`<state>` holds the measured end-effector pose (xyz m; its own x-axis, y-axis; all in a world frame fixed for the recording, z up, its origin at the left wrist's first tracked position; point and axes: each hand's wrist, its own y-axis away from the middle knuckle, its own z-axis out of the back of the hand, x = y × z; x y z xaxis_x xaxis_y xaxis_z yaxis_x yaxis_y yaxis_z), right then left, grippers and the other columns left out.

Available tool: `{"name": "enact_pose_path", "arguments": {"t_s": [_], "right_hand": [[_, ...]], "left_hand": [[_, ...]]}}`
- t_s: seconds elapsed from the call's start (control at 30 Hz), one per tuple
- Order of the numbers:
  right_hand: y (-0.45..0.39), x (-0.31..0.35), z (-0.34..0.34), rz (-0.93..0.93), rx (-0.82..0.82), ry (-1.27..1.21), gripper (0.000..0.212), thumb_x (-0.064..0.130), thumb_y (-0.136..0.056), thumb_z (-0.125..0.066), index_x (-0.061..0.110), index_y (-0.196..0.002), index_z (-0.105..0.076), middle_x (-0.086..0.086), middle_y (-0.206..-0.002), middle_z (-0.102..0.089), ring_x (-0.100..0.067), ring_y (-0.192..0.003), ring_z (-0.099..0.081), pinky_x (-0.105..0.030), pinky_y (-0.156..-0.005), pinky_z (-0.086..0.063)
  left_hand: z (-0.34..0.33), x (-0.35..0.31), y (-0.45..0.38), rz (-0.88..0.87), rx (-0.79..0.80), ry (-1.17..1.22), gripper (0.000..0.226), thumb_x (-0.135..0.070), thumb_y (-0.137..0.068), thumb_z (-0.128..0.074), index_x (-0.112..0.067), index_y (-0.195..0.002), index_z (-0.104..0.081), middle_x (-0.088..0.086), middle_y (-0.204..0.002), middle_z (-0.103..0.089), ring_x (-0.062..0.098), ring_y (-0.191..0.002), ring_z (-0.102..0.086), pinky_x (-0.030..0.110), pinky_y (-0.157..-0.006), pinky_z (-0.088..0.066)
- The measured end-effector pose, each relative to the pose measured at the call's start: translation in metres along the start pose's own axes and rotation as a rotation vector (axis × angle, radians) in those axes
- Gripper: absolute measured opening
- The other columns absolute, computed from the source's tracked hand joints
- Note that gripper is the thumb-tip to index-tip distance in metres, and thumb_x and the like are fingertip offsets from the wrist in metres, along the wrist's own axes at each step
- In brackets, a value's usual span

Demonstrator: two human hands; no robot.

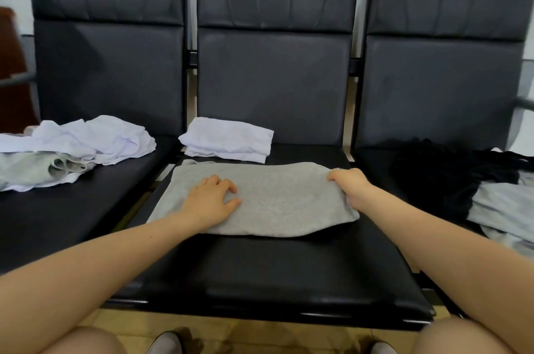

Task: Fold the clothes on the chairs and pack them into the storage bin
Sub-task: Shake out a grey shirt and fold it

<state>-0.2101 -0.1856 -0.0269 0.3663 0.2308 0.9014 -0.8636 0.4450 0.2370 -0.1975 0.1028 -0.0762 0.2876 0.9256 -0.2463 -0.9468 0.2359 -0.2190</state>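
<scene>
Three black chairs [277, 267] stand against a pale wall. On the middle seat lies the grey garment [268, 203]: the left hand [212, 199] presses it flat, anchoring the fold, while the right hand [351, 184] pinches its right edge in a curled grip. No bin in view.

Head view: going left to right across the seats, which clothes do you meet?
Unfolded white and grey pile → folded white stack → grey garment under the left hand and gripped by the right hand → black clothes → grey clothes.
</scene>
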Motion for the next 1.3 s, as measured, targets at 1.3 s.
{"name": "enact_pose_path", "arguments": {"t_s": [1.3], "right_hand": [[0.023, -0.007, -0.008, 0.145, 0.177, 0.135, 0.037, 0.027, -0.081, -0.068, 0.005, -0.109, -0.058, -0.012, -0.109, -0.062, -0.026, -0.099, -0.06, -0.039, -0.088, -0.051]], "left_hand": [[0.0, -0.063, -0.009, 0.222, 0.144, 0.636, 0.019, -0.024, -0.092, -0.053, -0.015, -0.075, -0.057, -0.004, -0.073, -0.053, 0.012, -0.068, -0.047, 0.023, -0.062, -0.038]]}}
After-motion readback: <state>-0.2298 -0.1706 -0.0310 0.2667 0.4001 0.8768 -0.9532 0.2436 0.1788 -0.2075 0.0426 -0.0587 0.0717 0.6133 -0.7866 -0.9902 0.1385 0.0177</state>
